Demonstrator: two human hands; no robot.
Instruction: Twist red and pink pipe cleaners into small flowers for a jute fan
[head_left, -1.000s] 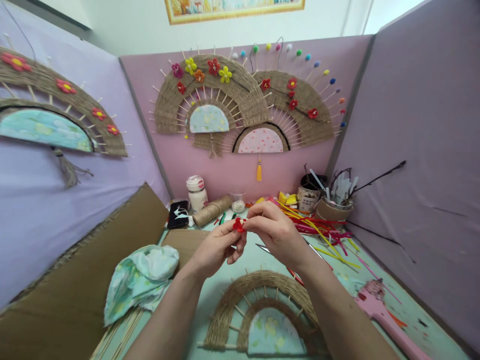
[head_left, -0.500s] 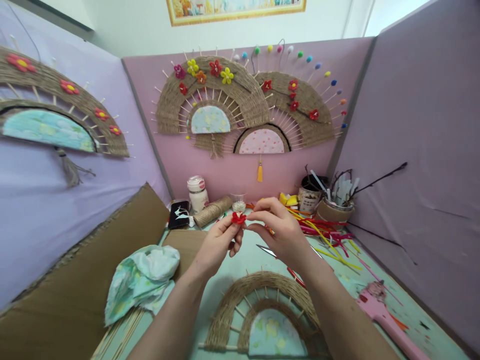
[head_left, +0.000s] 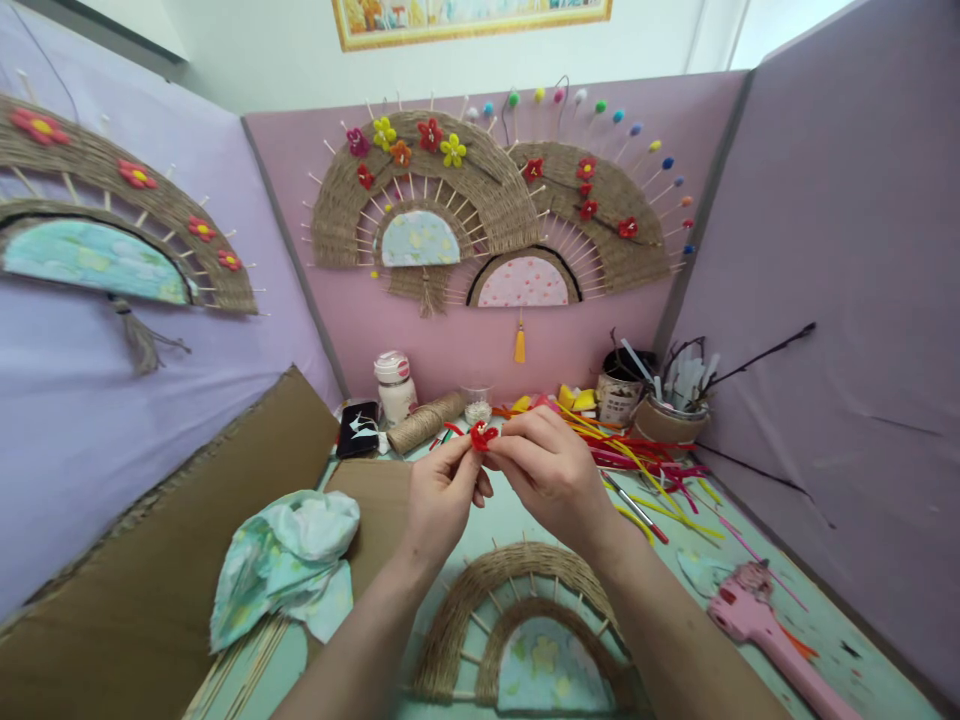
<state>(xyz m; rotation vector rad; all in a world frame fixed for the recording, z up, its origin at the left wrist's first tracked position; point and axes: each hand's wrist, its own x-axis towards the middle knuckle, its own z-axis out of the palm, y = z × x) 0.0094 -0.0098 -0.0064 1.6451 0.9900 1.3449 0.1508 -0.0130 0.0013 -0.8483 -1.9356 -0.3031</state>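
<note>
A small red fuzzy flower (head_left: 482, 437) with a pale beaded centre is held up over the middle of the table. My left hand (head_left: 447, 490) pinches it from the left between thumb and forefinger. From the right, my right hand (head_left: 551, 470) closes thumb and fingers on a petal at the flower's right edge. The exact fingertip contact is partly hidden. Below my hands lies a twine-woven half-round fan (head_left: 540, 555) on thin sticks, with a floral cloth panel (head_left: 551, 665) in its centre; my right forearm covers its right end.
Behind my hands are a twine roll (head_left: 426, 422), a cup of beads (head_left: 478, 408) and a white jar (head_left: 395, 388). Coloured pipe cleaners (head_left: 637, 455), a pen (head_left: 636, 508) and a pink glue gun (head_left: 772, 640) lie right. Crumpled cloth (head_left: 281, 570) and cardboard (head_left: 172, 540) are left.
My right hand has moved in and its fingers have closed on the flower's right side. The flower has turned slightly. The scissors seen beneath my right hand are now hidden; a pen shows beside it.
</note>
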